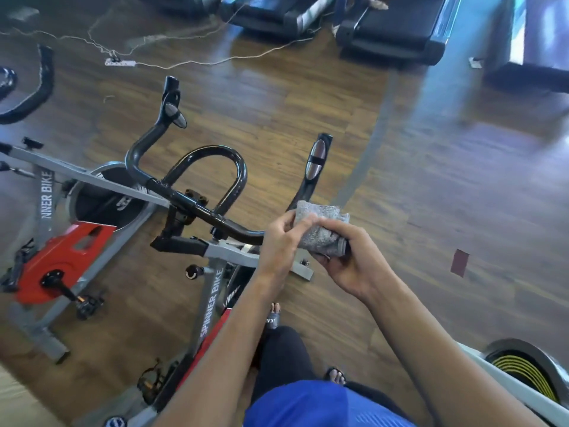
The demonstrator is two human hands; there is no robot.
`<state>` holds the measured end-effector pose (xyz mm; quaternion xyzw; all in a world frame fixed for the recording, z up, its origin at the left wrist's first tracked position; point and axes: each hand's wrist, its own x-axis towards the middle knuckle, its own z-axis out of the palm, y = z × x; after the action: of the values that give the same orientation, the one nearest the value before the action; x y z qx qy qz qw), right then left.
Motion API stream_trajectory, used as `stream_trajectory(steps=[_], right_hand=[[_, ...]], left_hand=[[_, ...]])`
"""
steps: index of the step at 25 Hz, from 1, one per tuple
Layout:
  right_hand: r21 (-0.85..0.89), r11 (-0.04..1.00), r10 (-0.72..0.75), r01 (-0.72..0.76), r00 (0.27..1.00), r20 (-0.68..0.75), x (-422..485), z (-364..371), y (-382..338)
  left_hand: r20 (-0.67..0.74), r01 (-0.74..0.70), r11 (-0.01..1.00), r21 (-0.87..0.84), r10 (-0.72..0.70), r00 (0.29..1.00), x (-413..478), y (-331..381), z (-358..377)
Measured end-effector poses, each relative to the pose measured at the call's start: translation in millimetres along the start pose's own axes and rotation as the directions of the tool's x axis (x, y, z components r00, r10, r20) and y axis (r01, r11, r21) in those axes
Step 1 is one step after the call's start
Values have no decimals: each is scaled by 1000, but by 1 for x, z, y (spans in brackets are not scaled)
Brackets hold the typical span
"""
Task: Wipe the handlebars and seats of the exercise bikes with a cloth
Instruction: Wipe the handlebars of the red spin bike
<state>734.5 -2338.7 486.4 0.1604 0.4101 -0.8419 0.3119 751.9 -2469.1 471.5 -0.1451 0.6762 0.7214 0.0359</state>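
both hands (311, 248) bunch cloth (320, 231) over handlebars (197, 208), grips pointing away.

Two bare hands meet at the centre of the frame, the left hand (281, 241) and the right hand (351, 263), with one grey cloth (320, 229) between them. Two grey spin bikes show (both lettered "SPINNER BIKE"): one bike (49, 211) at the left, a second bike (212, 291) at lower centre. One black handlebar (197, 204) crosses the middle. Three treadmills (397, 29) line the top edge. One white power strip (120, 62) lies at the upper left.
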Motion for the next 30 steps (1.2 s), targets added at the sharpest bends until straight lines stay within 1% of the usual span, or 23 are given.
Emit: stream_trajectory(steps=[3, 5, 6, 8, 9, 10, 11, 12, 13, 14, 15, 16, 17, 18, 19, 20, 22, 23, 25, 26, 27, 29, 30], right_hand=[[-29, 999, 27, -25, 996, 89, -16, -10, -15], [-35, 999, -30, 34, 993, 114, -15, -12, -25], [-33, 996, -83, 87, 990, 118, -9, -11, -31], [-43, 971, -230, 234, 970, 78, 16, -17, -44], [-81, 943, -320, 323, 946, 46, 31, -20, -51], [-149, 897, -418, 416, 908, 18, 49, -25, -59], [-248, 820, -531, 516, 847, 9, 68, -29, -66], [-354, 698, -653, 623, 756, 41, 86, -34, -72], [-434, 524, -772, 733, 624, 121, 105, -39, -76], [-487, 322, -855, 812, 470, 220, 125, -45, -76], [-513, 121, -898, 850, 314, 308, 142, -52, -73], [-519, -73, -911, 852, 155, 383, 161, -61, -70], [-505, -213, -894, 836, 41, 445, 177, -69, -64], [-470, -317, -859, 824, -39, 511, 195, -80, -57], [-422, -375, -813, 826, -74, 577, 212, -88, -51], [-378, -400, -772, 835, -85, 629, 224, -95, -44], [-316, -402, -727, 859, -89, 681, 238, -102, -32], [-296, -413, -722, 861, -111, 683, 243, -104, -29], [-288, -462, -750, 839, -197, 631, 247, -103, -31], [-297, -502, -757, 812, -247, 605, 249, -101, -36], [-310, -544, -747, 780, -282, 601, 252, -99, -40], [-296, -627, -681, 721, -323, 657, 256, -94, -46], [-271, -641, -655, 718, -327, 682, 259, -90, -49]], left_hand=[[-18, -52, 998, -23, 52, 998, -16, 11, 14], [-29, -97, 995, -1, 97, 995, -13, 23, 20], [-60, -125, 991, 44, 127, 990, -5, 28, 21], [-189, -182, 969, 169, 213, 959, 25, 30, 19], [-261, -202, 953, 224, 258, 930, 45, 31, 17], [-297, -207, 944, 255, 280, 913, 66, 31, 16], [-284, -207, 936, 286, 289, 914, 87, 31, 15], [-231, -201, 929, 309, 279, 932, 107, 30, 16], [-163, -201, 928, 314, 261, 951, 128, 29, 19], [-104, -191, 937, 293, 229, 968, 147, 27, 22], [-67, -166, 950, 264, 190, 979, 161, 26, 25], [-38, -150, 961, 233, 164, 986, 172, 25, 27], [-12, -149, 963, 226, 156, 988, 178, 23, 28], [10, -182, 955, 234, 185, 983, 181, 19, 28], [31, -218, 946, 242, 217, 976, 180, 18, 28], [54, -245, 938, 245, 239, 970, 178, 17, 28], [99, -282, 925, 255, 265, 959, 170, 16, 27], [113, -306, 910, 280, 285, 952, 165, 16, 27], [100, -326, 877, 353, 311, 945, 160, 18, 27], [89, -337, 865, 371, 328, 941, 159, 19, 28], [70, -338, 865, 371, 336, 939, 158, 18, 28], [56, -338, 874, 349, 340, 939, 158, 17, 25], [58, -337, 881, 333, 338, 940, 160, 18, 23]])
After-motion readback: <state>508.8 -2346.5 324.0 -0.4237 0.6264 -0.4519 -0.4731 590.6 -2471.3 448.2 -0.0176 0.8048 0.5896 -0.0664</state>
